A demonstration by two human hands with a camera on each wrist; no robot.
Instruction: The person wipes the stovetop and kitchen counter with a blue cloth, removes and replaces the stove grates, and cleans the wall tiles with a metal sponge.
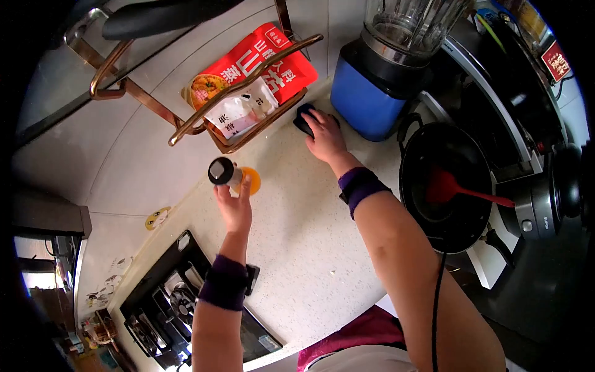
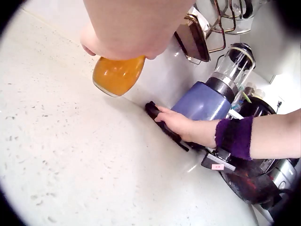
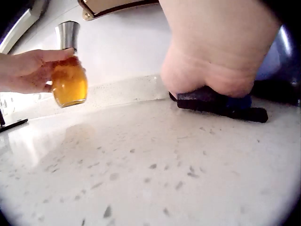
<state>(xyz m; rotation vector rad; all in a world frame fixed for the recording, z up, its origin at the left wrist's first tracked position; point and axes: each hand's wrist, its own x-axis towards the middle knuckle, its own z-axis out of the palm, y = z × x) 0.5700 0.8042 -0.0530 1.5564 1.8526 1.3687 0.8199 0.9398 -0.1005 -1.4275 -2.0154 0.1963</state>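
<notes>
My left hand (image 1: 234, 208) grips a glass bottle of orange-yellow liquid (image 1: 250, 180) with a black and silver top; in the right wrist view the bottle (image 3: 70, 84) is upright, its base above the counter. Only the bottle's lower part (image 2: 118, 75) shows in the left wrist view. By the blue blender, my right hand (image 1: 326, 137) holds a dark cloth or pad (image 1: 303, 120) against the counter, fingers bent over it. Seen from the right wrist, the dark pad (image 3: 221, 106) lies flat under the hand, which hides its upper side.
A blue blender (image 1: 367, 93) stands at the back beside a black wok (image 1: 443, 214) with a red spatula (image 1: 455, 190). A copper-coloured rack (image 1: 232, 146) on the wall holds red and white packets. The black gas stove (image 1: 186, 297) lies at the left of the pale counter (image 1: 310, 248).
</notes>
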